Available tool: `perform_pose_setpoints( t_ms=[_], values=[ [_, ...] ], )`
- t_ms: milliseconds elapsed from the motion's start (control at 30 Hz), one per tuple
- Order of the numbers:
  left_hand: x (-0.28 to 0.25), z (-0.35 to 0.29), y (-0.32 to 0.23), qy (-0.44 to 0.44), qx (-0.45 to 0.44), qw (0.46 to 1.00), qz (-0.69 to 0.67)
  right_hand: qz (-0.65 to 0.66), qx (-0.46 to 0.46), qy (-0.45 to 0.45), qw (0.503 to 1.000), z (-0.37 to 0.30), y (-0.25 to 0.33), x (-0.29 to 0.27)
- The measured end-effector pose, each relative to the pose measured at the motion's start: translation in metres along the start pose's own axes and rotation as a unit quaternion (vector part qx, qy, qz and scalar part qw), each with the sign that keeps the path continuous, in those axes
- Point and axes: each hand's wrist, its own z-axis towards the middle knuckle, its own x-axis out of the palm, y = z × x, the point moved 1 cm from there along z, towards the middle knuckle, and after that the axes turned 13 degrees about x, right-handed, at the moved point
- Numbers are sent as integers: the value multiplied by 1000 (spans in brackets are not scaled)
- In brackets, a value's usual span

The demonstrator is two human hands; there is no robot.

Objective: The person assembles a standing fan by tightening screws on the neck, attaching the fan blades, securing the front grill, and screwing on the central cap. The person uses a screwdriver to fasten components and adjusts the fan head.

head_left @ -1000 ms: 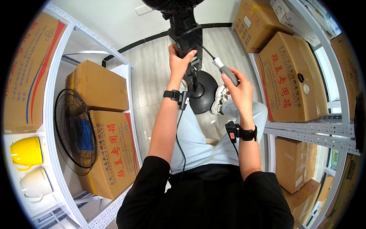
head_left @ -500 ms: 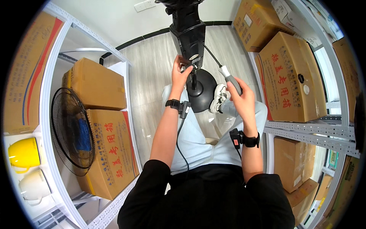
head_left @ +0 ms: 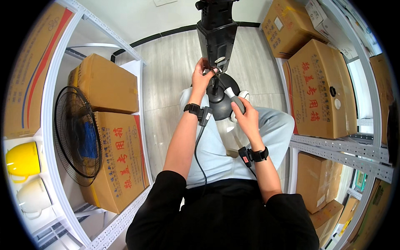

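Observation:
A black fan housing rises on a short pole above a round black base. My left hand grips the housing's lower end, thumb and fingers around its edge beside a small bright part. In my right hand is a screwdriver with a grey and white handle. Its dark shaft slants up and left to the housing's lower end, close to my left fingertips. Whether the tip sits in a screw is too small to tell.
At left, a round black fan grille leans against cardboard boxes on a white metal shelf. Yellow and white mugs stand nearby. A right-hand rack holds more cardboard boxes. A cable hangs from my left wrist device.
My right hand has moved left and down, bringing the screwdriver's shaft from the housing's right side to its lower end. My left hand keeps its grip there. The whole view has shifted slightly.

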Motion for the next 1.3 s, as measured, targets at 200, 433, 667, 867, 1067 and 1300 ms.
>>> perform_pose_setpoints(
  t_ms=[200, 433, 667, 867, 1067, 1300],
  values=[
    [2, 0, -9, -5, -18, 1000, -12, -40, -38, -28, 998, 1, 16, 6],
    [1, 0, -6, -15, -9, 1000, -19, -90, -115, -74, 987, 5, 14, 20],
    [1, 0, -5, -24, 10, 998, -49, -80, -123, -89, 985, 1, 17, 24],
    [5, -1, -8, -39, 10, 997, -71, 22, 1, 21, 1000, 18, -3, 25],
    [-1, 1, -2, -16, -2, 998, -64, 122, 64, 71, 988, 24, -4, 22],
    [-2, 2, -2, -8, -2, 999, -48, 69, 4, 22, 997, 17, 3, 20]
  ],
)
